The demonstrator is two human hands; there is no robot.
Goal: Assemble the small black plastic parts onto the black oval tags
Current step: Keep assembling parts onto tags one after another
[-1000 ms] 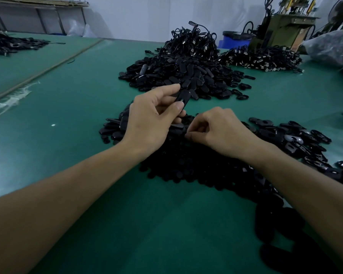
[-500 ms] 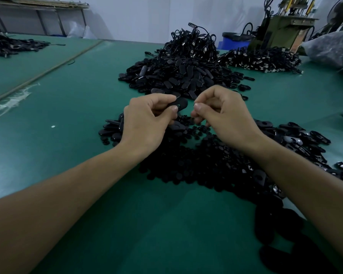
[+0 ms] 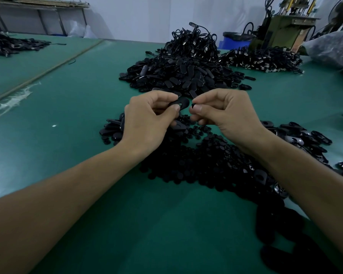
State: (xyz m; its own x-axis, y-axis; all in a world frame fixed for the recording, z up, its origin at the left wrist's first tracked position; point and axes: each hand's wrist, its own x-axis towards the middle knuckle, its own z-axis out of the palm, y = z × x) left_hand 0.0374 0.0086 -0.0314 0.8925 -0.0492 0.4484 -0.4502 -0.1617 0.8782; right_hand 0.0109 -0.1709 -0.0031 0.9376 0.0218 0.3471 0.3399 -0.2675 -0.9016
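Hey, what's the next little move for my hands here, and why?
Probably move the right hand left and press its pinched small part into the oval tag that the left hand holds: the two are close but not yet joined.

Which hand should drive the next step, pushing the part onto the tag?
Right, probably. The right hand pinches the small black part, just beside the oval tag. The left hand grips that tag and looks better used as the steady holder.

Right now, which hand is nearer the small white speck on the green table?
Left. The left hand is to the right of the small white speck; the right hand lies farther right, beyond the left.
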